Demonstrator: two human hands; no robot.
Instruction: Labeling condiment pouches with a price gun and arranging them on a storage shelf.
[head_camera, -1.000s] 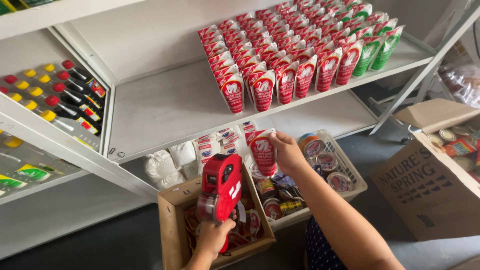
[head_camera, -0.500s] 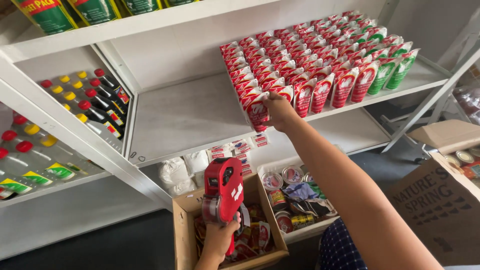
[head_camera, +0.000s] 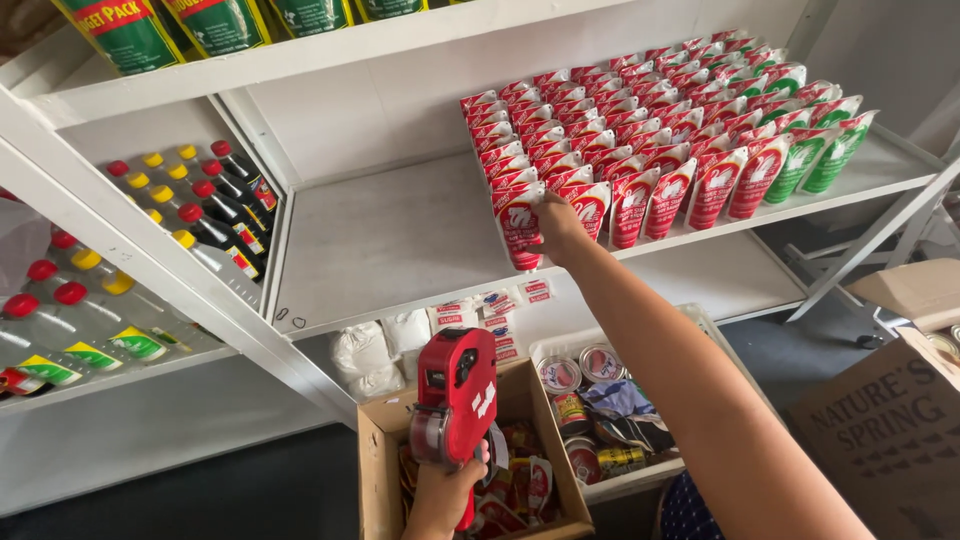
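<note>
The right hand grips a red-and-white sauce pouch, standing it upright at the near left end of the pouch rows on the white shelf. The left hand is clenched around a red price-label gun above an open cardboard box apparently holding more pouches.

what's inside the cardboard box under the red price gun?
The cardboard box holds red-and-white pouches, loosely piled. The left hand and price gun cover part; the bottom is hidden.
</note>
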